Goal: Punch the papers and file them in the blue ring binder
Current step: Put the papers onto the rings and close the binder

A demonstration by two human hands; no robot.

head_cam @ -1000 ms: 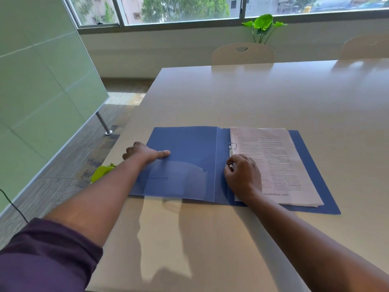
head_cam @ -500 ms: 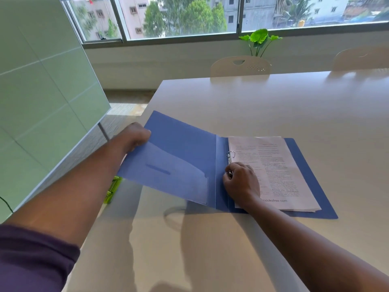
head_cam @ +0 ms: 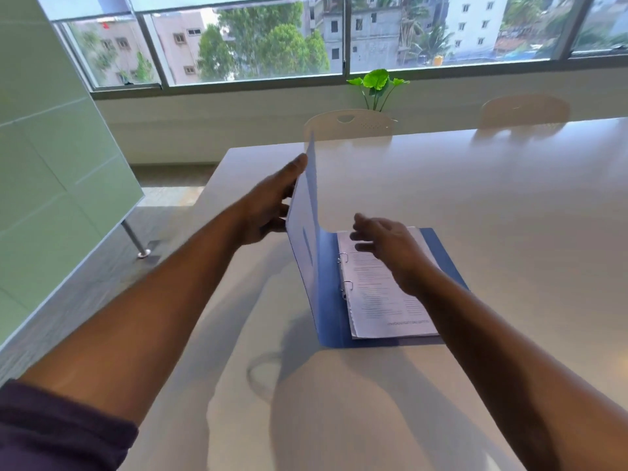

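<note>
Blue plastic, thin and bendy — the blue ring binder [head_cam: 328, 300] lies on the pale tabletop [head_cam: 475, 215] with its back cover flat and its front cover [head_cam: 307, 205] stood almost upright, bowing a little along its length. The papers [head_cam: 384, 297] sit threaded on the two metal rings [head_cam: 346, 271] near the spine, a neat white stack resting on the back cover.

The left hand [head_cam: 268, 212] has the front cover at its free outer edge, thumb high against it and the other digits behind; the grip looks like a light pinch on the sheet. The right hand [head_cam: 390, 246] hovers just above the papers with a spread grip, holding nothing.

Such a cover probably weighs next to nothing and flexes readily, so taking it at the outer edge, as now, gives the most leverage over the hinge; too hard a squeeze would likely crease it. The stack is light but loose and could ruffle at the holes — a flat palm on top seems the safest way to steady it while the cover swings over.
</note>
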